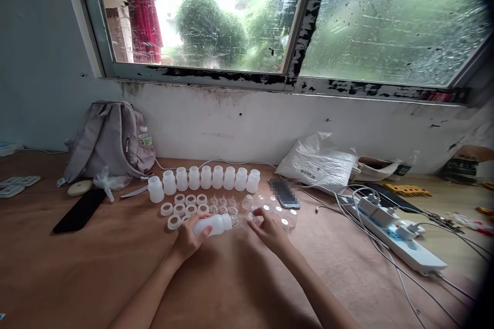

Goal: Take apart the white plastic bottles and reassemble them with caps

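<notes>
My left hand (189, 236) is wrapped around a frosted white baby bottle (213, 225), which lies nearly level with its open neck pointing right. My right hand (270, 231) is closed with its fingertips together, just right of the bottle's mouth and over the clear caps; whatever is between them is too small and see-through to name. Beyond the hands stands a row of upright frosted bottles (206, 178). Several white collar rings (179, 209) lie left of centre. Clear bottle nipples (223, 200) sit beside them, and clear domed caps (292, 217) are spread around my right hand.
A grey backpack (104, 139), a black phone (79, 211) and a plastic bag (111, 181) lie to the left. Behind the caps is another phone (284, 193). On the right are a silver mailer bag (318, 162) and a power strip (405, 247) with trailing cables.
</notes>
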`<control>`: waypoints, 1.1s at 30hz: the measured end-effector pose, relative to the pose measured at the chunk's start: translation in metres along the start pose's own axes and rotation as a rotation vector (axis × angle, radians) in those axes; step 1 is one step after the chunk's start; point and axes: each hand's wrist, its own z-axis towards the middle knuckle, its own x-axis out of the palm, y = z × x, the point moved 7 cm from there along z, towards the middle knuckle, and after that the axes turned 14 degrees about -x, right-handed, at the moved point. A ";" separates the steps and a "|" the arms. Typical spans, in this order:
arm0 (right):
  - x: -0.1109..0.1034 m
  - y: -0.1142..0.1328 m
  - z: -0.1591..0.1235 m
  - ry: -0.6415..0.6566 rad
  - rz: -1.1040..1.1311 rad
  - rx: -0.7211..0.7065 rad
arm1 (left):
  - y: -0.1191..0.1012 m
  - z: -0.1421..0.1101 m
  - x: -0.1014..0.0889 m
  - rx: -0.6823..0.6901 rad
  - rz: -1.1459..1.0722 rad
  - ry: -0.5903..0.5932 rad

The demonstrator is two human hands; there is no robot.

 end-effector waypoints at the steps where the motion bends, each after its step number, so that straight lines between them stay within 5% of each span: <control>1: -0.002 0.002 0.004 -0.036 0.081 0.019 | 0.001 0.001 -0.002 -0.017 -0.013 -0.012; 10: 0.014 0.010 0.009 -0.332 0.713 0.114 | 0.001 0.002 -0.010 -0.047 -0.016 -0.088; 25: 0.038 0.022 -0.009 -0.199 0.671 0.086 | -0.009 -0.004 0.002 0.079 0.037 -0.042; 33: 0.043 0.037 -0.018 -0.117 0.575 0.077 | -0.006 -0.015 0.003 0.059 -0.029 -0.138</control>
